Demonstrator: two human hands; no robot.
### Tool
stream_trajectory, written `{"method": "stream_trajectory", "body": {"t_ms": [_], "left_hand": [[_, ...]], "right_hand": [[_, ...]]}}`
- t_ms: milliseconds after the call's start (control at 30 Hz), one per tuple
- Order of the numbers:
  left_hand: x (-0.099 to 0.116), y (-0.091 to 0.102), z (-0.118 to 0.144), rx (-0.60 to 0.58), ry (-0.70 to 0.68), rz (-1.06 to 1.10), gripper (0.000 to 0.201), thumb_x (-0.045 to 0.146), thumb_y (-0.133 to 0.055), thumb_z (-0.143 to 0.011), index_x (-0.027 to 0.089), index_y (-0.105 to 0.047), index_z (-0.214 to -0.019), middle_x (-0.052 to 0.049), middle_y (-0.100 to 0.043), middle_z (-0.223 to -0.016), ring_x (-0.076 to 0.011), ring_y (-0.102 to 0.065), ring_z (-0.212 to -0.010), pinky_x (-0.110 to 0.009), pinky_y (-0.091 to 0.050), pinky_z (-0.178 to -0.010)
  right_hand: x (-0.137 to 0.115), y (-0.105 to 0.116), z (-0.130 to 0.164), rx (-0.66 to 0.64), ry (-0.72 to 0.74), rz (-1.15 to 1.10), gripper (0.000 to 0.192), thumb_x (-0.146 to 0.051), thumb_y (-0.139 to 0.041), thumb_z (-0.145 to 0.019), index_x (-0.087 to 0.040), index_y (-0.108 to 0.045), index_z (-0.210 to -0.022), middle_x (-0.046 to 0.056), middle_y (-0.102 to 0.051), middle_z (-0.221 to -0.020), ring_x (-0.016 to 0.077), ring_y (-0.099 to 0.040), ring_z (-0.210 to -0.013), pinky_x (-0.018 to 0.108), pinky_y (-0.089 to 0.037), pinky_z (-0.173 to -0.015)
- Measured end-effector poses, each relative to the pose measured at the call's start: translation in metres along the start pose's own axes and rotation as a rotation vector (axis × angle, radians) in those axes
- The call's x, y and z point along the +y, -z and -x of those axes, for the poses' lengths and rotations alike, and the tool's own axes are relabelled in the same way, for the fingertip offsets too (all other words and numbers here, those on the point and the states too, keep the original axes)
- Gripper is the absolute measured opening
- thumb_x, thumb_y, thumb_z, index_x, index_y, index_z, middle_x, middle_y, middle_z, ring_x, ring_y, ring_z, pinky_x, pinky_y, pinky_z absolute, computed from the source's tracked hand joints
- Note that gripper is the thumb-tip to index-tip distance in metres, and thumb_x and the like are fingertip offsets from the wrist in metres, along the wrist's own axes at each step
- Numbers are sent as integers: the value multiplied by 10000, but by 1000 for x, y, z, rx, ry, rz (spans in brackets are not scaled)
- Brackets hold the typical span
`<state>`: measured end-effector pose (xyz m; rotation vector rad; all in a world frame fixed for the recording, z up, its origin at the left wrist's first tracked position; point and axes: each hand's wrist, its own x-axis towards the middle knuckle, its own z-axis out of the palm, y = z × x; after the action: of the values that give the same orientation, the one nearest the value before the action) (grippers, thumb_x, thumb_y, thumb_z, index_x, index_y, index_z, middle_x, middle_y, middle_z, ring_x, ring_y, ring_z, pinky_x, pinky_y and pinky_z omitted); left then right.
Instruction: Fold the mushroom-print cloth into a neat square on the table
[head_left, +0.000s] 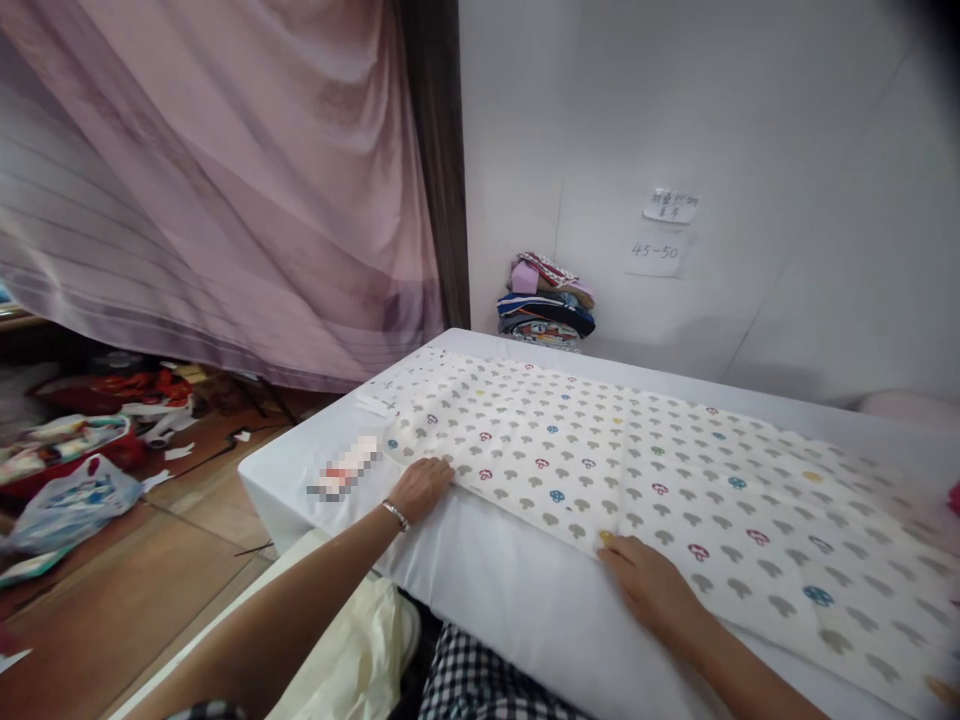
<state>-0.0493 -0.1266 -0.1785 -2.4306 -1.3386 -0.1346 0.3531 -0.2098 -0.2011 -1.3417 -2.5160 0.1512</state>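
A white cloth (570, 425) printed with grey mushrooms and a few coloured ones lies spread along the white table (495, 570). At its near edge, towards the left end, my left hand (422, 487) has its fingers closed over the hem. Farther right, my right hand (646, 580) pinches the same near edge between thumb and fingers, beside a crease that runs across the cloth. Its fingertips are partly hidden. A blurred-out card or slip (349, 468) lies on the table left of my left hand.
Folded fabrics (546, 300) are stacked beyond the table by the wall. Paper notes (664, 252) hang on that wall. A pink curtain (300, 180) drapes at left. On the tiled floor are a plastic bag (75, 500) and scraps. Pale fabric (352, 650) hangs near my lap.
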Motion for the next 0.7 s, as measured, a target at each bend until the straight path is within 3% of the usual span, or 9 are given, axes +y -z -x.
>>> {"method": "stream_trajectory", "body": {"t_ms": [133,367,567,700], "left_hand": [[3,-3,6,-1,29,51,186,106,-413,-866,163,-590,-867,-66,-606,-851,-180,-538,-771,-313,-393,-693],[4,1,10,12,43,132,209,102,-445,-849,180,-632,-903,-70,-642,-908,-190,-571,-831,-334,-436,-736],[12,-3,13,114,213,218,257,85,-452,-820,197,-660,-924,-79,-631,-1020,-199,-569,-949,-331,-471,-791],[15,-7,13,125,289,265,265,76,-461,-800,205,-679,-879,-63,-625,-892,-187,-563,-849,-313,-480,-744]], "right_hand": [[-5,-1,0,-28,-24,-3,368,-118,-356,-824,-227,-639,-1031,67,-624,-1112,230,-569,-976,361,-458,-833],[-31,27,-23,-106,19,-170,394,-145,-298,-871,-247,-606,-1094,63,-596,-1140,220,-547,-1016,368,-460,-856],[-45,26,-90,-123,147,-270,417,-245,-243,-937,-234,-493,-1270,56,-458,-1351,209,-425,-1228,386,-361,-1022],[-45,5,-149,-242,178,-220,469,-365,-272,-943,-228,-367,-1381,51,-257,-1488,235,-189,-1373,433,-182,-1112]]}}
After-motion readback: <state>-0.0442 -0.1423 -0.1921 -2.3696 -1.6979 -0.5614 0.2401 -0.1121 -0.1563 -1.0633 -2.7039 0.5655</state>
